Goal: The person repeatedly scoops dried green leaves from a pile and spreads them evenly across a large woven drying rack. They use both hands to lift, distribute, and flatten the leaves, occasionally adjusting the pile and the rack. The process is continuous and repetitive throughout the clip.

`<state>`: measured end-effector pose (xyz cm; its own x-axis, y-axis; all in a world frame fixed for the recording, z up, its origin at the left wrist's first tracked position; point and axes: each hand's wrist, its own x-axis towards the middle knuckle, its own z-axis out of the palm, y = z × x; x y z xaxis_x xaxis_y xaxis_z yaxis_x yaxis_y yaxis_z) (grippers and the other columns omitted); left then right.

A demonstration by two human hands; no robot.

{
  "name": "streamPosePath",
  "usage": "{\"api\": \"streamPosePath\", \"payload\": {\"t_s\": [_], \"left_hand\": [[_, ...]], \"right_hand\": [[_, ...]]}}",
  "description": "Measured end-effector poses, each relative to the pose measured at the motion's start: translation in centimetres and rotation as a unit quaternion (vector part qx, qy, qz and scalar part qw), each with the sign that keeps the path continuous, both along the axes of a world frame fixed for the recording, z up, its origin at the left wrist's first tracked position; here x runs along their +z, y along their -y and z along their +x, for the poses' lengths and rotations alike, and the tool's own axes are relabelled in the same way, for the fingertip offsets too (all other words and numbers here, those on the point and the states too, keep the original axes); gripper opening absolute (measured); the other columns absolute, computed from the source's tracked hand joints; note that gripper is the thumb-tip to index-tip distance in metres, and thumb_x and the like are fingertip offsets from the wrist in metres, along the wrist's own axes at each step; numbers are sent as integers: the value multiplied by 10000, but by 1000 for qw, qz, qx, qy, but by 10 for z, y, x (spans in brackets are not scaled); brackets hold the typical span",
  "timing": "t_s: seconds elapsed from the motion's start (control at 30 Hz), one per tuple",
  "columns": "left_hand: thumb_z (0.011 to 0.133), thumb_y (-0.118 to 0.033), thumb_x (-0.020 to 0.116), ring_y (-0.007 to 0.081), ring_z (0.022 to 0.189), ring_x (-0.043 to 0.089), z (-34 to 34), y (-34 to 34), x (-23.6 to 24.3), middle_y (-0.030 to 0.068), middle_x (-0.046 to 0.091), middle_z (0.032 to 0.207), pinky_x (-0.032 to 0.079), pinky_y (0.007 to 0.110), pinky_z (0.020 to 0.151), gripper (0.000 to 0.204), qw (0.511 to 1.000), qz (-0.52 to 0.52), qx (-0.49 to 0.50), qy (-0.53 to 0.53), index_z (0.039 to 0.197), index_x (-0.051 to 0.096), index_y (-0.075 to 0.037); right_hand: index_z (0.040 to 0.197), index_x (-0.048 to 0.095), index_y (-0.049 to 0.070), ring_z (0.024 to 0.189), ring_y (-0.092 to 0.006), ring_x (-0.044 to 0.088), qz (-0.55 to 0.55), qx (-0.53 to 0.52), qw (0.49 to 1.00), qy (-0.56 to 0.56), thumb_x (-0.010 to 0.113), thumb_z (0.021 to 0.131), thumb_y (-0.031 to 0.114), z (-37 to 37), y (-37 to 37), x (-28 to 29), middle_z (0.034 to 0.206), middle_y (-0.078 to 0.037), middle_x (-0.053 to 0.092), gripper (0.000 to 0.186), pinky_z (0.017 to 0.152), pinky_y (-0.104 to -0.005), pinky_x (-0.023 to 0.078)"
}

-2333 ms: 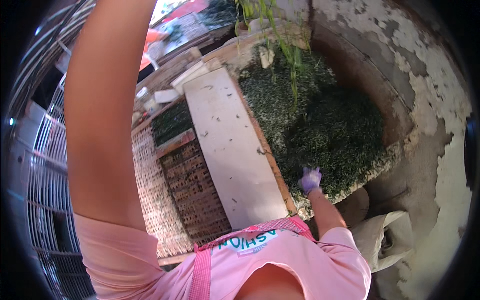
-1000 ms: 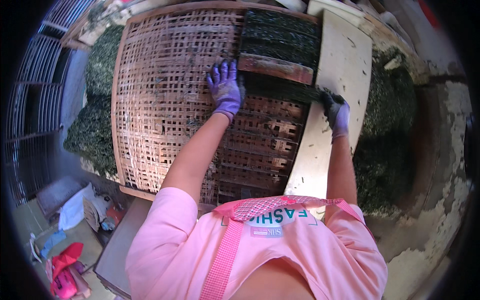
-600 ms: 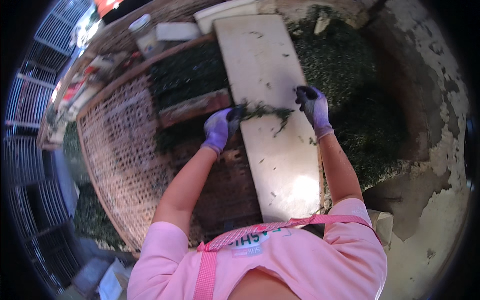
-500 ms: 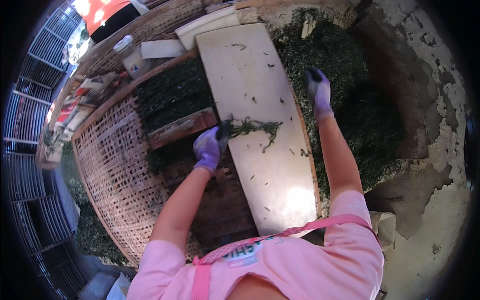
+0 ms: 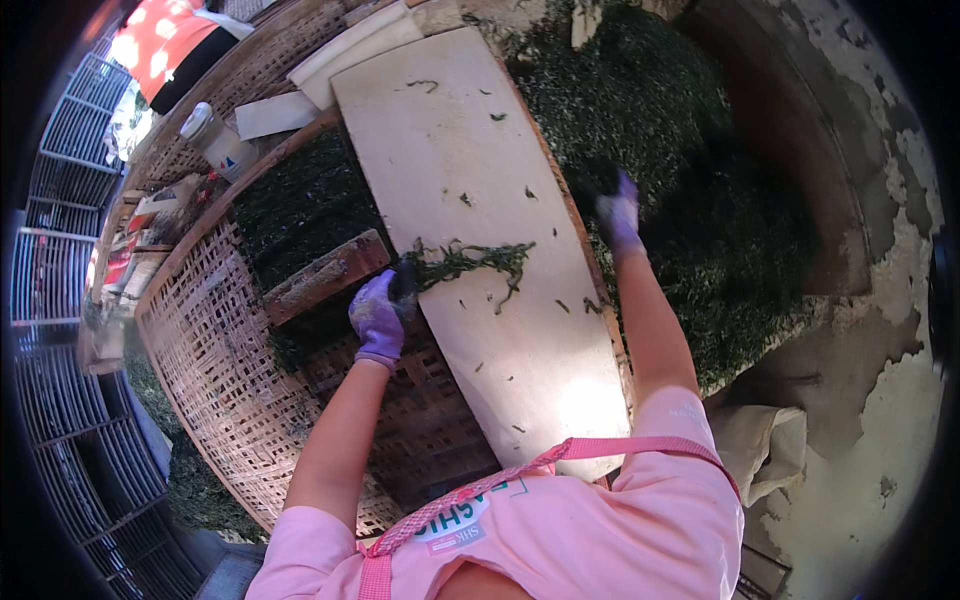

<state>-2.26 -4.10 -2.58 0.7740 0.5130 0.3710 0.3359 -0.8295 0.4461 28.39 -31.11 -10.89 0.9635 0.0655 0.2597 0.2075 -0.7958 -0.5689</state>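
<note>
A pale, smooth board [image 5: 440, 130] lies lengthwise in front of me. My left hand [image 5: 378, 318], in a purple glove with dark fingertips, is closed at the board's left edge on one end of a bunch of dark green leafy strands [image 5: 475, 262]. The bunch stretches to the right across the board. Past the board's right edge, my right hand [image 5: 620, 212], gloved the same way, is over a large heap of dark green leafy bits [image 5: 640, 110]. Motion smears its fingers, so its grip does not show.
Left of the board, a woven tray [image 5: 215, 335] holds a dark green layer [image 5: 305, 205] and a reddish-brown wooden bar [image 5: 328, 277]. A white plastic container [image 5: 215, 140] stands behind. At far left is a barred metal railing [image 5: 85, 410]; a person in orange [image 5: 165, 45] is beyond.
The whole view has shifted, with the board now further left. My right hand has moved closer to the board and blurred. My left hand still grips the strands.
</note>
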Motion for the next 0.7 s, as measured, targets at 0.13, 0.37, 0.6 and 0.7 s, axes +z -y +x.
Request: {"api": "streamPosePath", "payload": {"t_s": [0.13,0.37,0.6,0.7], "left_hand": [[832,-262,667,350,752,644,10,-8,-8,151,666,809,514,412,676,179,998,20,-27,56,883,699,-93],[816,-244,680,340,803,653,-21,-20,-27,155,676,862,522,402,716,188,999,-14,20,36,930,705,-97],[823,-304,681,327,808,654,4,1,-14,147,680,855,518,405,711,208,1000,-6,-17,23,925,711,-125],[841,-370,651,330,835,653,-11,-6,-7,144,689,891,516,423,719,245,1000,-17,14,-6,915,711,-144]], "right_hand": [[1260,580,66,994,-239,660,467,87,873,-110,593,760,50,42,-27,-12,1064,-187,681,501,867,-313,516],[1335,503,65,1077,-362,612,396,23,895,-203,616,779,100,-80,70,6,1238,-217,585,569,906,-386,512],[1341,503,116,923,-321,647,78,-11,994,-80,635,747,90,-13,112,-60,1144,-180,622,610,771,-393,535],[1235,599,94,879,-317,668,60,17,998,8,609,753,73,-11,55,37,963,-162,689,482,796,-388,519]]}}
